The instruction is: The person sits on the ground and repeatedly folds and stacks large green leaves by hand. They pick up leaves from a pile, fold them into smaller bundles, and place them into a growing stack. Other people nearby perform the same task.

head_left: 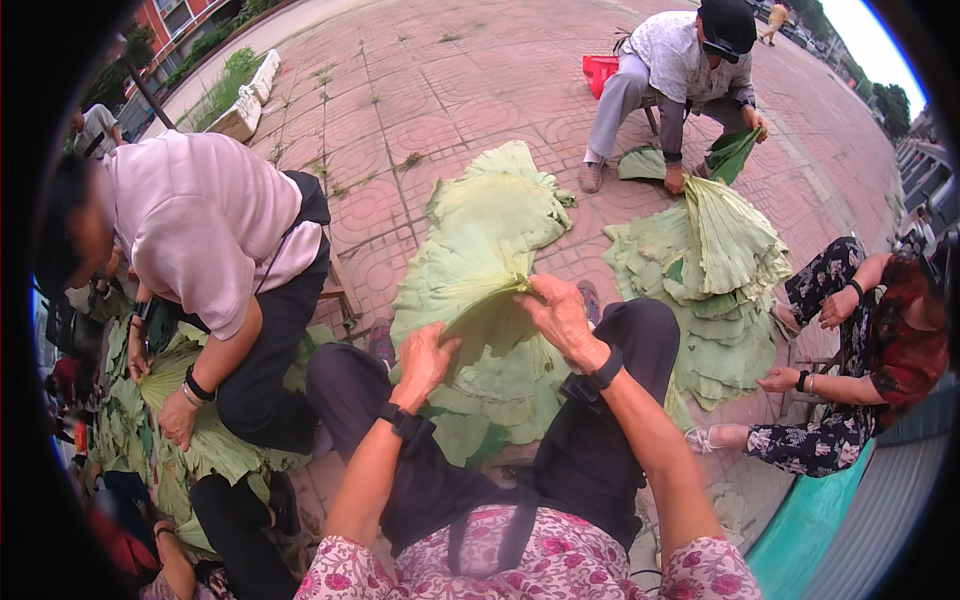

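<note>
Between my knees, a large pale green lotus leaf (pixel 462 277) is raised, gathered into pleats that meet at a point. My right hand (pixel 568 318) grips it close to that gathered point. At its lower left edge my left hand (pixel 424 366) is closed on the leaf, the fingertips partly hidden behind it. Below lies a stack of flattened lotus leaves (pixel 510 395) on the ground. More leaves (pixel 500 190) spread out beyond my feet, overlapping one another.
A person (pixel 690 70) at the far right handles a leaf above another leaf stack (pixel 720 345). On my left, a person in pink (pixel 200 210) bends over a leaf heap (pixel 150 430). Someone in floral trousers (pixel 825 440) sits at right. Red paving (pixel 390 130) and a planter (pixel 240 110) lie beyond.
</note>
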### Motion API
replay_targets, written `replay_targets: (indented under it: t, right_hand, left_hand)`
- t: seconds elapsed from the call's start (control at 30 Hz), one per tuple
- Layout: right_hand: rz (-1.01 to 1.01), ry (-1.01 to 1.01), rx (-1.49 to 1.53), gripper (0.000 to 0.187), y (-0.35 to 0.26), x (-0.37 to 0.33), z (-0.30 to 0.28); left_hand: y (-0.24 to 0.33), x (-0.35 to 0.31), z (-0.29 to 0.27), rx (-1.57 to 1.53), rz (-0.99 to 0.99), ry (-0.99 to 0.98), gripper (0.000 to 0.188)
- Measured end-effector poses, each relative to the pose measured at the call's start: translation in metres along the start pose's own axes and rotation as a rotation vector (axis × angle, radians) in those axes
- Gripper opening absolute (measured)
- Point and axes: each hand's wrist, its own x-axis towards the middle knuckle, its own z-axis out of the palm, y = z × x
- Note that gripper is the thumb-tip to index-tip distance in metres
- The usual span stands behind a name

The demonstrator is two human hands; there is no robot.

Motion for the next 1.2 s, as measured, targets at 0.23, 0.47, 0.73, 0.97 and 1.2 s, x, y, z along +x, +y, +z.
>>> replay_targets:
  t: [0.23,0.47,0.73,0.97,1.2]
  right_hand:
    - [0.019,0.656,-0.057,0.014,0.004,0.018,-0.104]
    - [0.030,0.838,-0.321,0.017,0.009,-0.027,-0.228]
    - [0.494,0.398,-0.278,0.017,0.059,-0.157,-0.266]
    - [0.897,-0.114,0.375,0.024,0.050,-0.216,-0.267]
    - [1.044,-0.204,0.176,0.024,0.187,-0.307,-0.194]
  left_hand:
    - [-0.008,-0.001,-0.002,0.080,0.043,0.081,0.021]
    - [-0.005,-0.001,-0.001,0.128,0.060,-0.034,0.022]
    - [0.000,-0.001,0.004,0.178,0.151,-0.175,0.023]
    - [0.011,-0.003,0.001,0.195,0.173,-0.299,0.024]
    - [0.000,-0.002,0.014,0.273,0.164,-0.457,0.025]
